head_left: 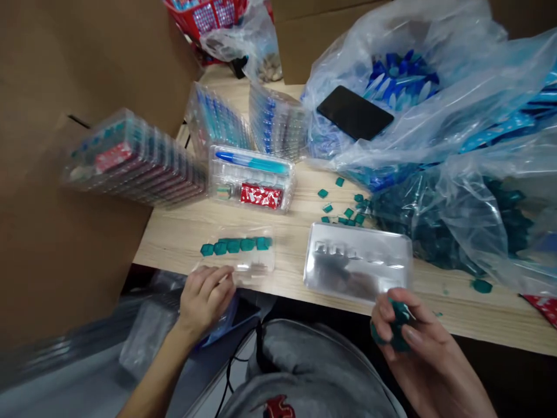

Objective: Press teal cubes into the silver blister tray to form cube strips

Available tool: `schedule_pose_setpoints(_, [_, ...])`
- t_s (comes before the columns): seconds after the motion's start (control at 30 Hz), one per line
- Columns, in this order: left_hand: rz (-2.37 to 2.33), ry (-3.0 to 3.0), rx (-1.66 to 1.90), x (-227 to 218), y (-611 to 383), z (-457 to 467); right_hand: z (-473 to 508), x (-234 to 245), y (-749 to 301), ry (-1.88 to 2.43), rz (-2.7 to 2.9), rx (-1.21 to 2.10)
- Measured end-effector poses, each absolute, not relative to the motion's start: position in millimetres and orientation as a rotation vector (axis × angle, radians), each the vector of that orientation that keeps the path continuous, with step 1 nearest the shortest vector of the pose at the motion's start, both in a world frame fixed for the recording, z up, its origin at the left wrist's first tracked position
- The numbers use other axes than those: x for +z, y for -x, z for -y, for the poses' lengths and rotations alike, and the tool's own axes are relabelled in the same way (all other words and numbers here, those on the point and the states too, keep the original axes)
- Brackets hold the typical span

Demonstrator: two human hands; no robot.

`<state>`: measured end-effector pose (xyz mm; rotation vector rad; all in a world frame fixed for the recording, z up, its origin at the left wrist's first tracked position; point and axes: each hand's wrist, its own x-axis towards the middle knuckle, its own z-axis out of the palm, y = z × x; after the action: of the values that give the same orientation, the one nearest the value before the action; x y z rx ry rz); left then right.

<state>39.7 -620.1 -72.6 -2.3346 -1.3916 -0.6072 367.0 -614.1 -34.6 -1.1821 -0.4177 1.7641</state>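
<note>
The handful of teal squares (399, 326) sits in your right hand (413, 348), low at the near edge of the desk (183, 232), just below a clear tray (359, 261) that looks unfilled. Your right grip is clenched round the squares, thumb and fingertips bunched over them. Hold them loosely enough that you can feed one square forward with the thumb without spilling the others.

Your left hand (206, 299) rests on the near edge of the smaller tray (243, 264), where a row of squares (237, 245) already lies along the far side. The fingers curl down onto the plastic. You cannot tell from here whether that grip pinches the rim or only presses on it. Either way, bear down lightly, since thin plastic like this probably slides and flexes, and part of the tray hangs close to the desk's edge.

Set each square flat and snug against its neighbour so the row stays even.

Beyond the two trays, loose squares (343, 212) lie scattered near the big plastic bags (456, 191). A finished pack (252, 180) with a blue pen and a red label lies behind the smaller tray, and stacked packs (130, 159) lean further left. A phone (354, 112) rests on the bag at the back.
</note>
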Motion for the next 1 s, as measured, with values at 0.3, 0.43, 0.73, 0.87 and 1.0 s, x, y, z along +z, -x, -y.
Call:
schedule_pose_setpoints(0.3, [1.464, 2.425, -0.578, -95.5, -26.5, 603.9, 579.6, -29.2, -349.2, 1.207, 0.077, 1.674])
schedule_pose_setpoints(0.43, [1.619, 2.451, -0.996, -82.4, -59.6, 595.2, 568.3, -24.2, -342.5, 1.081, 0.056, 1.719])
schedule_pose_setpoints(0.73, [2.028, 2.952, -2.161, -31.9, -199.1, 572.8, 572.9, -5.1, -332.4, 0.833, -0.025, 1.717])
schedule_pose_setpoints(0.87, [2.18, 2.986, -2.356, -37.6, -201.3, 569.2, 578.2, -6.8, -337.2, 0.786, 0.004, 1.686])
schedule_pose_setpoints(1.0, [2.308, 3.087, -2.214, -44.3, -194.2, 570.7, 583.1, -14.1, -337.2, 0.734, 0.036, 1.703])
